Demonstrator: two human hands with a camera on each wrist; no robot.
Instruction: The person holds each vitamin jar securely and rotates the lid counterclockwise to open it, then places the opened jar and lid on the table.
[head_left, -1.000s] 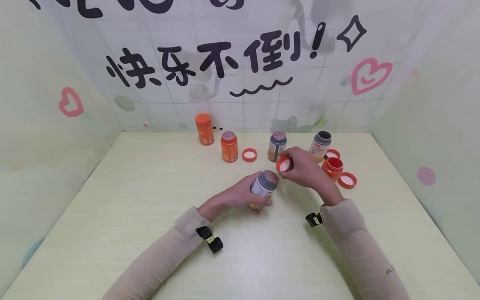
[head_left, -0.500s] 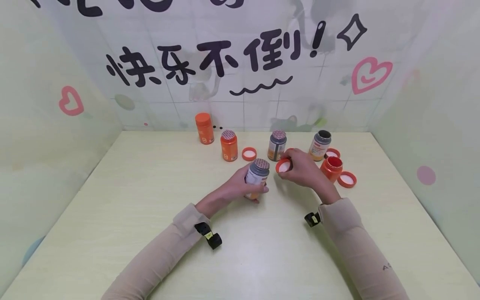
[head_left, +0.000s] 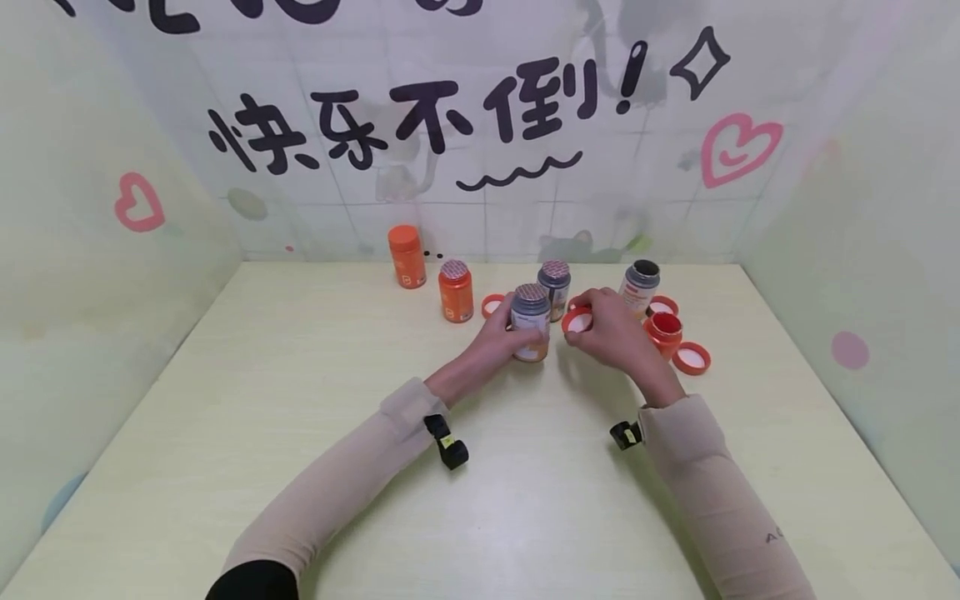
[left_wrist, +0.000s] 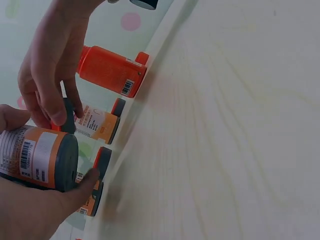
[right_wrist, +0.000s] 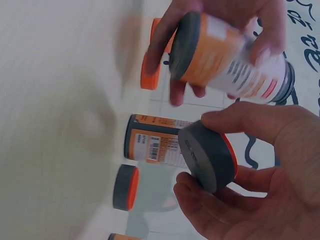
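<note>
My left hand (head_left: 491, 343) grips a grey pill bottle (head_left: 530, 321), its neck covered by a patterned foil seal. That bottle stands nearly upright over the table in the head view, with its dark base toward the table in the right wrist view. Just to its right, my right hand (head_left: 617, 333) pinches a bottle cap (right_wrist: 204, 156) between thumb and fingers. The cap is grey outside, with a red rim and a white liner (head_left: 578, 322) facing me. Behind the held bottle stands another foil-sealed grey bottle (head_left: 555, 283), partly hidden.
Further left are a capped orange bottle (head_left: 407, 257), a foil-sealed orange bottle (head_left: 456, 293) and a cap (head_left: 491, 306). On the right stand an unsealed grey bottle (head_left: 639, 287) and an unsealed orange bottle (head_left: 664, 332), with loose caps (head_left: 692, 358) beside them. A printed wall (head_left: 420, 225) closes the back.
My left hand has carried the grey bottle away from me toward the back, and the bottle is more upright. My right hand with the cap has shifted only slightly.
</note>
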